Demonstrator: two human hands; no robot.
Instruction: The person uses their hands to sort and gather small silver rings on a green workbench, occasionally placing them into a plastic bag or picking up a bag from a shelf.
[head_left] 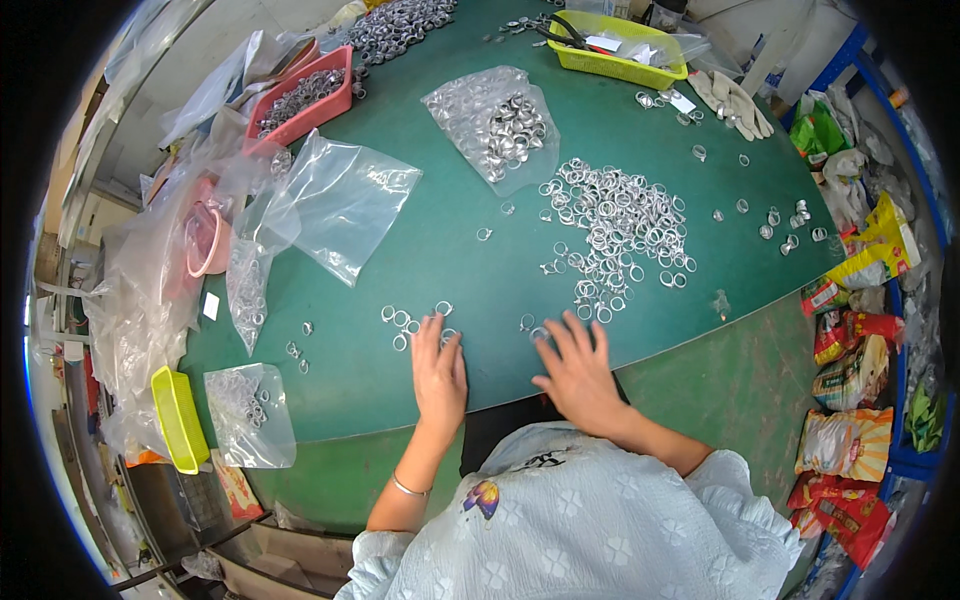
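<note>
On our green bench (470, 285), a few metal rings (407, 324) lie at eleven o'clock from our left hand (440, 375), its fingers slightly parted; our right hand (584, 375) spreads wide, the large ring pile (648, 218) between its twelve and one o'clock.

Bright view, bent edges, black corners

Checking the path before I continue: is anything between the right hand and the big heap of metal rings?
Nothing visible does. The right hand is close to the near edge of the heap of metal rings; the loose rings beside it lie left of that path.
</note>
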